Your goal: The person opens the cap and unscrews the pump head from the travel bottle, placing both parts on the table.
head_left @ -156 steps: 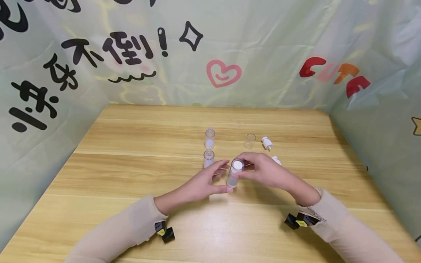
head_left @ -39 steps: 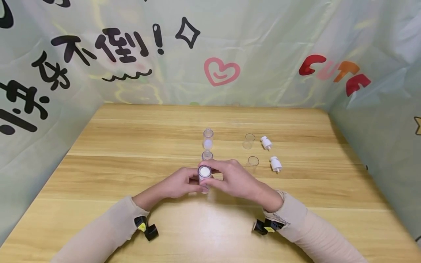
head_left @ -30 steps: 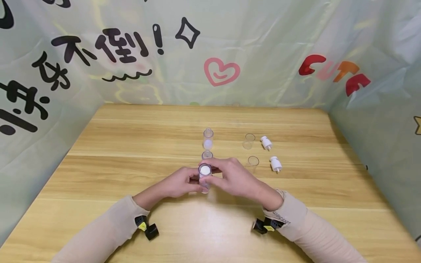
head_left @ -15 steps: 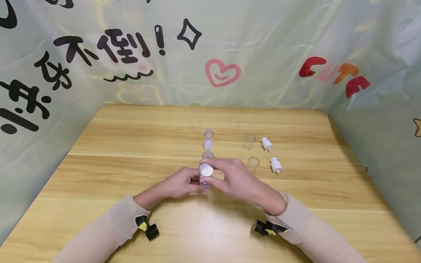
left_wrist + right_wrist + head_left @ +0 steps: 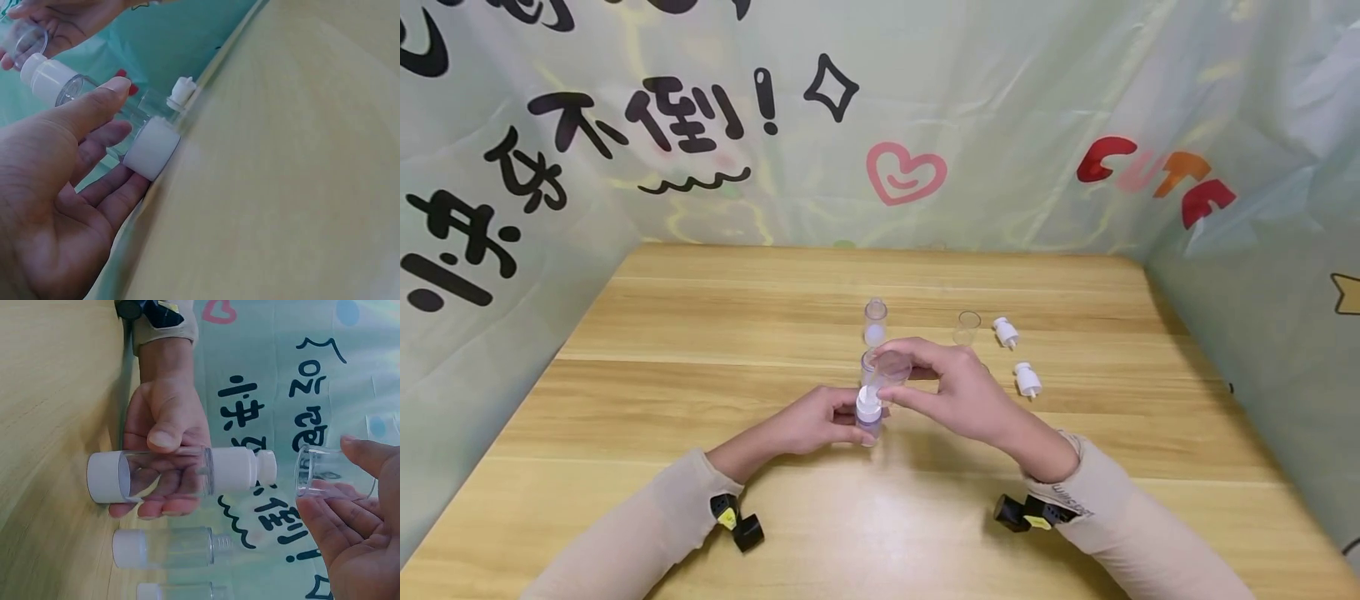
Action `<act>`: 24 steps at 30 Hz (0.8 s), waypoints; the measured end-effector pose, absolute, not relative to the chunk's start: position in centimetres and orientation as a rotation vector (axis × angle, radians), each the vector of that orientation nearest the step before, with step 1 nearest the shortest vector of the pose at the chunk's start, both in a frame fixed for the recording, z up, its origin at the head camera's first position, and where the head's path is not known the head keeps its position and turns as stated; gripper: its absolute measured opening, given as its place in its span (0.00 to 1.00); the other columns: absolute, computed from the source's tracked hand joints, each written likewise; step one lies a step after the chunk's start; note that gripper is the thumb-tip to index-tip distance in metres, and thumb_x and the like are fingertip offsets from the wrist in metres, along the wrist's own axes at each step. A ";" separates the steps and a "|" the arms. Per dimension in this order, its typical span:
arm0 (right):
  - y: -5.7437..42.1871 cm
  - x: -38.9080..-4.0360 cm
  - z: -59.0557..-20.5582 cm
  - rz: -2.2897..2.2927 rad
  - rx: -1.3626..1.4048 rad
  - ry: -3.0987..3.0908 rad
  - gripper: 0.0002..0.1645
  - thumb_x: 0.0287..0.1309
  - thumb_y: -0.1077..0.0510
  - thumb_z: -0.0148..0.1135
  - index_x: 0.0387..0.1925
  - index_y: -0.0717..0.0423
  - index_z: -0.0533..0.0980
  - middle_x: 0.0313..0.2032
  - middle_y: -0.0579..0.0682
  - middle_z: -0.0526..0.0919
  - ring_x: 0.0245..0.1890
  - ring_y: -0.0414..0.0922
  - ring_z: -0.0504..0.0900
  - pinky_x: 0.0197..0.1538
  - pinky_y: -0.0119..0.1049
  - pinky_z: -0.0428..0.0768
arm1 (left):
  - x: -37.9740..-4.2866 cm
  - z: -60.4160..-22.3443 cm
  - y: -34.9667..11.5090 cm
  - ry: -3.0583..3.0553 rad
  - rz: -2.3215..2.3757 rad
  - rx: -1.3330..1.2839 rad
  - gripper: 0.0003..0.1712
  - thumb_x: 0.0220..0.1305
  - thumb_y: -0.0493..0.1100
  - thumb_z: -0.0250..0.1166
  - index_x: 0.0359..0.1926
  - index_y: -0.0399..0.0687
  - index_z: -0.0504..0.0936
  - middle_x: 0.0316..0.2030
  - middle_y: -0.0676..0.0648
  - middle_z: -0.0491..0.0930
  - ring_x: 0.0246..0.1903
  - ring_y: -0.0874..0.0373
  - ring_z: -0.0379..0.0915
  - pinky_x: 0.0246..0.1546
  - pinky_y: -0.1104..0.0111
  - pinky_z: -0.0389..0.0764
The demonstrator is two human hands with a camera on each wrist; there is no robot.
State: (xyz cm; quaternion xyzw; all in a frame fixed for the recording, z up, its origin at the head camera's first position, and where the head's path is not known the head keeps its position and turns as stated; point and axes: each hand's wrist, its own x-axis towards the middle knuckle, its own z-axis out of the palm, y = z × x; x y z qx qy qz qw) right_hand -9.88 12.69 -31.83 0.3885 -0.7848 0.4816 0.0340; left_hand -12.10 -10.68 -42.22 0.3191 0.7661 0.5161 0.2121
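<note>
My left hand (image 5: pixel 820 418) grips the lower body of a clear pump bottle (image 5: pixel 165 475) with a white base and a white pump head (image 5: pixel 234 467). The bottle stands upright, its base at the tabletop in the left wrist view. In my right hand (image 5: pixel 962 390), thumb and fingers pinch a clear cap (image 5: pixel 334 478) by its sides. The cap is apart from the pump head, just above it and slightly to the right. Behind the held bottle stand a partly hidden bottle without a pump (image 5: pixel 868 365) and a farther one (image 5: pixel 875 323).
Two white pump heads (image 5: pixel 1006 332) lie at the right of the wooden table (image 5: pixel 700 517). A clear cap (image 5: pixel 967 327) stands left of them; another is almost wholly behind my right hand. Printed cloth (image 5: pixel 1000 100) walls the back and sides.
The bottle moved left, in line with the other two, and my left hand took hold of it. Since half a second ago my right hand has lifted the clear cap off, baring the pump head.
</note>
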 end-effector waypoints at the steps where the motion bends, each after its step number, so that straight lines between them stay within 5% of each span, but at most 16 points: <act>1: 12.9 -9.9 -31.8 1.511 1.170 -2.417 0.24 0.56 0.62 0.71 0.54 0.60 0.76 0.45 0.47 0.85 0.44 0.42 0.84 0.49 0.34 0.83 | -12.2 -42.3 -10.7 2.122 1.440 0.886 0.23 0.58 0.36 0.71 0.55 0.42 0.80 0.50 0.47 0.83 0.52 0.58 0.78 0.53 0.70 0.78; 10: 14.8 -10.0 -32.0 1.757 1.002 -2.379 0.25 0.57 0.68 0.68 0.56 0.58 0.74 0.48 0.50 0.84 0.47 0.49 0.83 0.46 0.39 0.84 | -12.1 -42.0 -10.7 2.085 1.485 0.909 0.20 0.59 0.36 0.70 0.53 0.39 0.80 0.50 0.45 0.82 0.53 0.56 0.77 0.55 0.69 0.77; 24: 18.3 -10.1 -32.8 1.654 0.989 -2.354 0.26 0.55 0.72 0.67 0.56 0.58 0.75 0.49 0.50 0.82 0.47 0.46 0.83 0.48 0.34 0.83 | -12.4 -42.6 -10.8 2.066 1.498 0.931 0.21 0.59 0.39 0.71 0.53 0.41 0.81 0.50 0.47 0.83 0.53 0.59 0.77 0.55 0.68 0.77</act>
